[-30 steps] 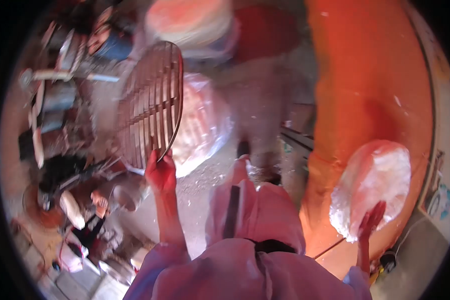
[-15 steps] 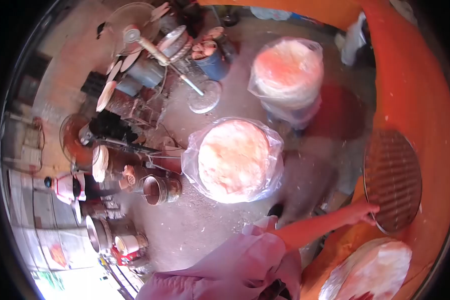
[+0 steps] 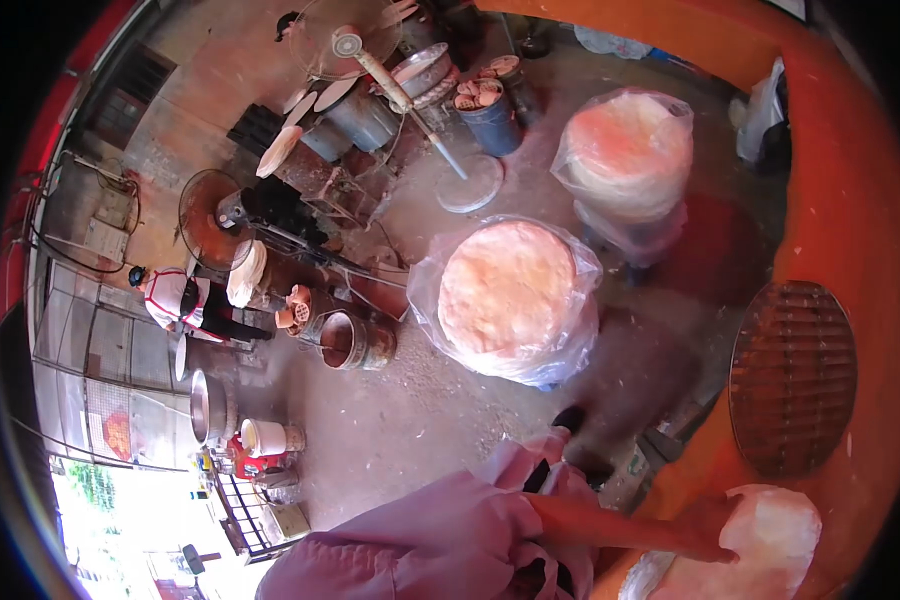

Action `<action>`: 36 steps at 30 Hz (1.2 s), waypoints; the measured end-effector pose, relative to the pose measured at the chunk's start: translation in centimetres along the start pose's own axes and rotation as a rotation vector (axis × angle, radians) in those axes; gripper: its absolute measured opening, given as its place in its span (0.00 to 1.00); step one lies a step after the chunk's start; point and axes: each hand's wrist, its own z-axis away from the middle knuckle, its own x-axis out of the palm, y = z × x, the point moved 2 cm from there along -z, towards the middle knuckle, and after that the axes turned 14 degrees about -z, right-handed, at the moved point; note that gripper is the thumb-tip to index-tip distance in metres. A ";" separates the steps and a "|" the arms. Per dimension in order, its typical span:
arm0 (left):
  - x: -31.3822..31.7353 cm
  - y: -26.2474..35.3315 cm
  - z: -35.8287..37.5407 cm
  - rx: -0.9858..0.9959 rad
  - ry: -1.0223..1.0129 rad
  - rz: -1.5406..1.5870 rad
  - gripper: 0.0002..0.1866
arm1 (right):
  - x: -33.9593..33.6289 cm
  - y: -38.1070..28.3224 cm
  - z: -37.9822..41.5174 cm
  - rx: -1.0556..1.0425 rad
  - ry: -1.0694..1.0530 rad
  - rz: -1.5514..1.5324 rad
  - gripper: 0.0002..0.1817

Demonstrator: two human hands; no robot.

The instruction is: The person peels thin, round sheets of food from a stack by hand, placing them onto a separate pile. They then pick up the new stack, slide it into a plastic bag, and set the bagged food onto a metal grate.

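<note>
My left hand (image 3: 708,528), somewhat blurred and in shadow, reaches across to the lower right. Its fingers close at the near edge of a pale round flatbread (image 3: 778,540), which looks like the top one of a stack at the frame's bottom edge. Beside it, a round wire rack (image 3: 795,380) lies on the orange counter, untouched by the hand. My right hand is out of view.
Two tall stacks of flatbread in clear plastic, one nearer (image 3: 508,285) and one farther (image 3: 628,140), stand on the floor. Around them are a pedestal fan (image 3: 395,85), a blue bucket (image 3: 492,128) and a rusty bucket (image 3: 355,340). Another person (image 3: 185,300) stands at the far left.
My left hand has left the wire rack and moved down to the flatbread. The fingers at the bottom edge have gone out of view. The whole view has shifted slightly.
</note>
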 end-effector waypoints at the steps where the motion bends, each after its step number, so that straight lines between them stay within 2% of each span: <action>1: -2.2 0.8 0.3 0.000 -0.042 -0.022 0.39 | 0.6 -0.3 -0.6 0.065 0.017 -0.035 0.27; 2: -4.1 1.1 0.1 -0.001 -0.080 -0.051 0.40 | 1.3 -0.5 -1.2 0.118 0.032 -0.071 0.27; 4: -3.7 0.7 -0.5 -0.030 -0.135 -0.091 0.42 | 2.2 -0.4 -2.4 0.200 0.055 -0.140 0.27; 6: -0.2 -1.5 -2.1 -0.091 -0.189 -0.115 0.43 | 3.0 0.0 -3.5 0.277 0.071 -0.205 0.27; 8: 2.9 -3.9 -2.3 -0.046 -0.153 -0.041 0.42 | 3.6 0.7 -4.2 0.345 0.088 -0.259 0.27; 12: 1.9 -3.4 -2.7 0.011 -0.089 -0.015 0.36 | 4.5 2.4 -5.1 0.444 0.140 -0.355 0.27; 15: 2.8 -3.7 -4.7 -0.171 -0.184 -0.049 0.28 | 4.5 4.1 -5.2 0.501 0.169 -0.404 0.27; 18: 0.2 -1.5 -5.5 -0.212 -0.334 0.046 0.30 | 3.9 6.2 -5.0 0.556 0.220 -0.437 0.28; 21: 0.6 -1.7 -5.6 -0.164 -0.330 0.184 0.32 | 3.0 8.7 -4.2 0.611 0.270 -0.463 0.28; 24: 0.4 -1.5 -5.1 -0.238 -0.307 0.204 0.34 | 1.2 12.1 -2.8 0.656 0.331 -0.487 0.28; 27: 6.4 -5.6 -4.6 -0.208 0.025 0.446 0.30 | -1.6 16.6 0.5 0.711 0.373 -0.535 0.28; 30: 2.6 -3.1 -3.7 -0.390 -0.347 0.710 0.21 | -5.9 22.2 6.1 0.801 0.382 -0.619 0.28; 31: 2.4 -2.2 -3.9 -0.463 -0.396 0.728 0.18 | -6.8 23.7 8.0 0.830 0.378 -0.671 0.29; 34: 2.3 -2.2 -4.7 -0.535 -0.491 0.522 0.20 | -6.8 28.2 10.4 0.887 0.264 -0.897 0.29; 35: 2.1 -2.1 -4.8 -0.531 -0.516 0.561 0.20 | -6.5 20.7 7.0 0.991 0.273 -0.848 0.32; 36: 1.6 -2.0 -4.8 -0.536 -0.525 0.598 0.20 | -6.0 21.3 7.2 0.999 0.294 -0.946 0.32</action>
